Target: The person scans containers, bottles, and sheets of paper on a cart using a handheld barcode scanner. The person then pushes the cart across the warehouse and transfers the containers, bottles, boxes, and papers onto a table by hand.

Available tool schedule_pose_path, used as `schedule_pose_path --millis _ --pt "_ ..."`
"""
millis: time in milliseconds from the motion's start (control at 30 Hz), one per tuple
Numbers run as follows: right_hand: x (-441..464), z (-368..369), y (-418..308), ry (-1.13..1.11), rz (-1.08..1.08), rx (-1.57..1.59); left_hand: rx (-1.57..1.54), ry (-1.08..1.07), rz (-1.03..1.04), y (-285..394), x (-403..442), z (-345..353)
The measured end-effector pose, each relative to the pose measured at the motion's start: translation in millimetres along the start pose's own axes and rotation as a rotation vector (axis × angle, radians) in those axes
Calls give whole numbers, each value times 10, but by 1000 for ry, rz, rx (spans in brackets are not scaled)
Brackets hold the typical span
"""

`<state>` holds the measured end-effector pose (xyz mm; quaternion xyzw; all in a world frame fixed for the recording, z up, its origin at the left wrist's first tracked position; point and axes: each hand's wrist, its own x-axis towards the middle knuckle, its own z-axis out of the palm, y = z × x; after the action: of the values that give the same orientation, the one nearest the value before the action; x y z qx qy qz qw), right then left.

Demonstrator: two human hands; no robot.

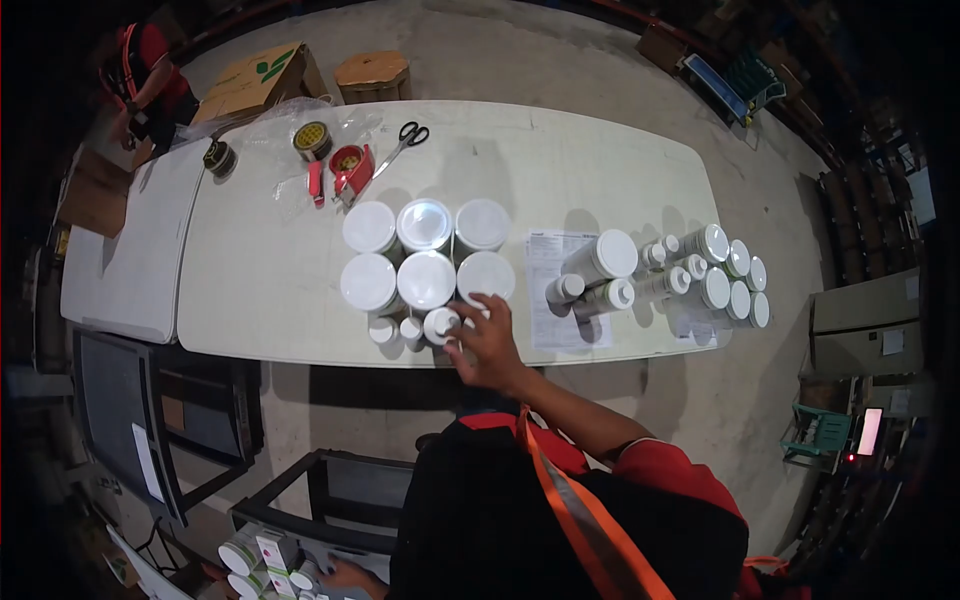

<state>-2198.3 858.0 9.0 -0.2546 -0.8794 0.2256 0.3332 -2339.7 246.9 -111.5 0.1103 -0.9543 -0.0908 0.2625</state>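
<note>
My right hand (488, 345) is closed around a small white bottle (440, 325) at the near edge of the white table (270, 280). Just behind it, several large white-lidded jars (425, 280) stand upright in two rows. Two smaller white-capped bottles (382, 330) stand left of the held one. Low in the view, my left hand (350, 577) reaches beside a white-capped container (304, 575) among jars and small boxes (278, 550) in a dark cart (320, 500). Its fingers are mostly hidden, so its grip does not show.
More white jars and bottles (608, 255) stand at the right around printed sheets (545, 320). Scissors (405, 145), a red tape dispenser (350, 172) and a tape roll (312, 141) lie farther back. Another person (150, 75) stands far left near a cardboard box (262, 85).
</note>
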Motion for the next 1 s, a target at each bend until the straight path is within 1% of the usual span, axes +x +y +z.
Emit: schedule_pose_path --millis 33,100,133,167,200,233,267,333,367,400,433,467,500,533,600,667,767,867,900,1000 --pt "27 21 -62 57 19 9 59 62 -132 -202 18 -86" --pt "-82 96 36 217 -6 66 -46 80 -236 -608 -139 -153" --pt "-182 57 83 250 54 26 -86 110 -306 -811 -250 -275" --pt "-472 118 470 295 135 71 -108 165 -399 -1044 -431 -502" --pt "-599 89 666 299 211 63 -3 29 -482 -1173 -528 -685" --pt "-720 -62 770 290 272 13 -170 81 -715 -1249 -615 -715" --pt "-727 -189 812 276 288 -52 -142 48 -536 -1496 -636 -730" --pt "-670 -245 807 246 214 -172 -472 -11 -696 -1960 -791 -613" --pt "-594 -197 639 236 145 -210 -622 -28 -788 -2140 -915 -552" --pt "-489 -120 448 219 81 -217 -533 -22 -877 -2006 -918 -674" --pt "-390 -2 214 184 18 -211 -178 -34 -722 -2522 -1064 -449" --pt "-320 81 -27 134 -38 -195 -25 -38 -691 -2313 -970 -645" --pt "-268 185 -252 85 -85 -165 25 -99 -622 -2333 -934 -729" --pt "-214 288 -440 42 -133 -138 128 -128 -610 -2303 -907 -738" --pt "-161 485 -832 -52 -220 -92 163 -177 -723 -2340 -914 -711" --pt "-141 668 -1176 -141 -292 -47 193 -328 -879 -2307 -874 -808" --pt "-135 925 -1627 -247 -394 9 249 -432 -950 -2258 -967 -891" --pt "-135 1058 -1927 -334 -458 41 103 -415 -1019 -2375 -1101 -905" --pt "-154 1095 -2007 -355 -476 47 171 -378 -985 -2403 -1138 -873" --pt "-151 1149 -2139 -404 -524 60 100 -300 -987 -2464 -1140 -956"
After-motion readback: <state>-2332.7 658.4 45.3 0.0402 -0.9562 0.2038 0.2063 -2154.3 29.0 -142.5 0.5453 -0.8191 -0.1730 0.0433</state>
